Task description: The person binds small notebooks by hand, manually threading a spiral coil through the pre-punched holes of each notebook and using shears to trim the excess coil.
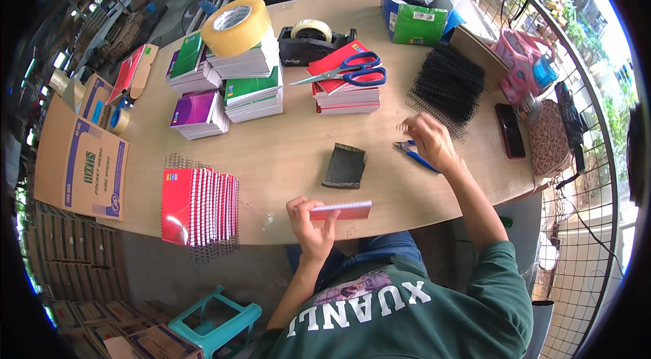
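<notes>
My left hand [313, 230] grips a small red notebook [346, 211] at the table's near edge, its perforated white edge turned up. My right hand [432, 143] hovers to the right with fingers curled together; whatever they may pinch is too small to make out. Beneath and beside that hand lie blue-handled cutting pliers [415, 155]. A dark grey curved piece [344, 166] rests on the table ahead of my left hand. Farther right is a pile of black spiral binding coils [447, 84]. To the left, a row of red notebooks [200, 206] lies fanned with coils sticking out.
Stacks of green and purple notebooks [253, 94] carry a yellow tape roll [236, 26]. Scissors [349, 72] lie on red notebooks beside a black tape dispenser [315, 43]. A phone [510, 129] and pouch [548, 138] sit right; a carton [81, 165] stands left, a teal stool [215, 322] below.
</notes>
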A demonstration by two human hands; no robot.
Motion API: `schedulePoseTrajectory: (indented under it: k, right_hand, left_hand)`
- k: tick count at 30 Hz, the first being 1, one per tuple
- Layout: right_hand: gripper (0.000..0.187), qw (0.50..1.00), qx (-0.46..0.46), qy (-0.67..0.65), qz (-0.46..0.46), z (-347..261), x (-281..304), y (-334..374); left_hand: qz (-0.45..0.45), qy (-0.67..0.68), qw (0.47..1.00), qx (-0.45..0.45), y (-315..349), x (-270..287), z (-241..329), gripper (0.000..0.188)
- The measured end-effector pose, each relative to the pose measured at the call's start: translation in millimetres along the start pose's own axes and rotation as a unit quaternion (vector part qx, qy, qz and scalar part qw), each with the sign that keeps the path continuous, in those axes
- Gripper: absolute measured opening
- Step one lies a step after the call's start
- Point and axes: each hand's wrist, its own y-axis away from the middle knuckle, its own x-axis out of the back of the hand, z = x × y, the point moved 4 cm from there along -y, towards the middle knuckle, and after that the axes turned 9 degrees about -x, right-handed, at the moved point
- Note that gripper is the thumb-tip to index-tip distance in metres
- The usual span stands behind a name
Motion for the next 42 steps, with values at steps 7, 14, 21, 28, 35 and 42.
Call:
schedulePoseTrajectory:
  k: [7,14,21,28,35,42]
  right_hand:
    - [0.014,0.98,-0.004,-0.106,-0.171,-69,-5,31]
    - [0.016,0.961,-0.014,-0.21,-0.178,-72,-13,36]
    - [0.019,0.963,-0.038,-0.154,-0.217,-74,-14,39]
    - [0.025,0.983,0.079,-0.04,-0.163,-85,-21,44]
    - [0.023,0.984,0.088,0.025,-0.155,-99,-20,43]
    - [0.048,0.983,0.098,0.019,-0.153,-89,-47,-11]
  left_hand:
    - [0.009,0.008,1.0,-0.013,-16,-21,-9,0.042]
    - [0.009,0.0,1.0,-0.015,-16,-24,-8,0.043]
    - [0.021,-0.024,0.999,-0.023,-15,-25,-6,0.044]
    - [0.022,-0.025,0.999,-0.022,-13,-27,-3,0.044]
    - [0.021,-0.023,0.999,-0.015,-12,-25,-3,0.044]
    - [0.007,-0.017,0.999,-0.037,-15,-23,0,0.059]
